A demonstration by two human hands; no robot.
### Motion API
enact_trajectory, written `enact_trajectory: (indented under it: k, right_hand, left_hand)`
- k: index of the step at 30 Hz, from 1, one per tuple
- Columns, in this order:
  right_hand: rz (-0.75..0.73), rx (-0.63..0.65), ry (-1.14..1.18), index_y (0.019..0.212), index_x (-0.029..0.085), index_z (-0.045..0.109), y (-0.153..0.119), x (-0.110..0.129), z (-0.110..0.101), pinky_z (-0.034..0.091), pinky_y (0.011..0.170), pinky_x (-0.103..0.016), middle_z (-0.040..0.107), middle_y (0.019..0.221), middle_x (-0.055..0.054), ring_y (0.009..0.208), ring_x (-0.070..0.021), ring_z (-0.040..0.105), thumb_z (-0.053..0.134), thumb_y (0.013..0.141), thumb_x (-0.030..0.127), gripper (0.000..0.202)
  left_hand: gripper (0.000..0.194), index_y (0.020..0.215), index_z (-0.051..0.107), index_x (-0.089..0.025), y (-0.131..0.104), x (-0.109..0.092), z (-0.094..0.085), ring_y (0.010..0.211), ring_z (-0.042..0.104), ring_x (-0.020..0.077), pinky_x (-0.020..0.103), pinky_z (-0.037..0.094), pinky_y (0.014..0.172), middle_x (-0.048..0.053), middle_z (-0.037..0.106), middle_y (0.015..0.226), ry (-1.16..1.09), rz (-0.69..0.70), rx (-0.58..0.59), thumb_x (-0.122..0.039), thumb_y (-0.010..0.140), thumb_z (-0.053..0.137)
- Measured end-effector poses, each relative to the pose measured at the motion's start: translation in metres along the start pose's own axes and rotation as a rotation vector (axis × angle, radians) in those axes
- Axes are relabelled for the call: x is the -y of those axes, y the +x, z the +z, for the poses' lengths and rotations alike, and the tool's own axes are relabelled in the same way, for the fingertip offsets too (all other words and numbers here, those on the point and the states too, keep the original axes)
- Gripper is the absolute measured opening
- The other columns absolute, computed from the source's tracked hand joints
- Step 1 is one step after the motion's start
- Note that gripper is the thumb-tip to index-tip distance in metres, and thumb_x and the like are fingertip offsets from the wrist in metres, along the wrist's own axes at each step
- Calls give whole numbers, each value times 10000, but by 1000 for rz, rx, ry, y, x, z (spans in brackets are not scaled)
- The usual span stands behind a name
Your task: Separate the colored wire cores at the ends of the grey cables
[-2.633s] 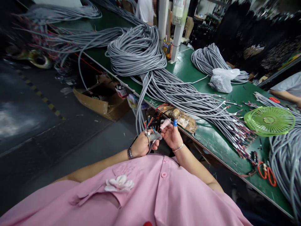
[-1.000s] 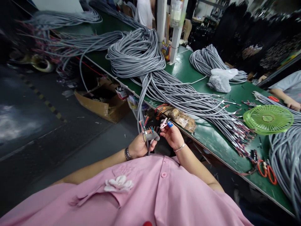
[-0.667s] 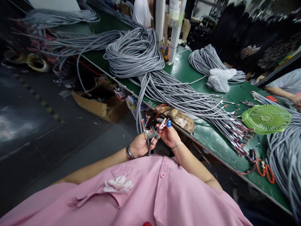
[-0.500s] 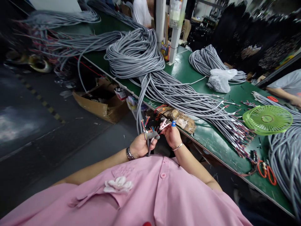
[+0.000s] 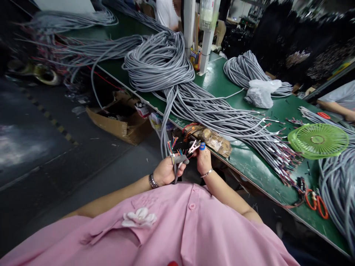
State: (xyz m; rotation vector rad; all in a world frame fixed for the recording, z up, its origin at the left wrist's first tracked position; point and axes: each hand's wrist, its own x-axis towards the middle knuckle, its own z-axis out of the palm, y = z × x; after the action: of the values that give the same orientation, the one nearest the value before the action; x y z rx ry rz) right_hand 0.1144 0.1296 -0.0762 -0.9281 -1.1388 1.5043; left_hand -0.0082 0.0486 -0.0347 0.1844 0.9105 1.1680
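My left hand (image 5: 168, 170), with grey covers on some fingers, is closed round the end of grey cables (image 5: 165, 129) that hang down from the table. Thin coloured wires (image 5: 172, 145) fan out above its fingers. Close by on the right, my right hand (image 5: 203, 159) is closed on a small pale pink tool (image 5: 193, 147), whose tips point toward the wires. A blue wrap covers the thumb of my right hand. Just behind the hands, a taped brown bundle (image 5: 212, 138) lies at the table edge.
Coiled grey cables (image 5: 159, 62) cover much of the green table (image 5: 249, 162). A green fan (image 5: 317, 139), orange-handled scissors (image 5: 316, 203) and a plastic bag (image 5: 260, 94) lie to the right. A cardboard box (image 5: 122, 123) is on the floor. Two other people are across the table.
My right hand has turned a little, with its blue-wrapped thumb now more upright and slightly further left. My left hand has hardly moved and keeps hold of the cables.
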Motion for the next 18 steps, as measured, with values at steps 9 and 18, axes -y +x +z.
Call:
enact_trajectory:
  k: [9, 18]
  right_hand:
    - [287, 142, 556, 788, 158, 632, 7, 6, 8, 420, 533, -203, 533, 654, 13, 542, -84, 441, 626, 808, 529, 372]
    - [343, 132, 553, 864, 172, 641, 4, 5, 6, 419, 520, -203, 595, 729, -10, 605, -105, 518, 582, 810, 592, 428]
  left_hand:
    - [110, 697, 563, -132, 2, 1, 0, 366, 424, 76, 168, 300, 336, 0, 539, 491, 42, -5, -33, -213, 719, 635]
    - [156, 697, 555, -137, -2, 2, -1, 366, 431, 74, 167, 310, 330, -15, 533, 476, 80, 29, -39, -241, 711, 670]
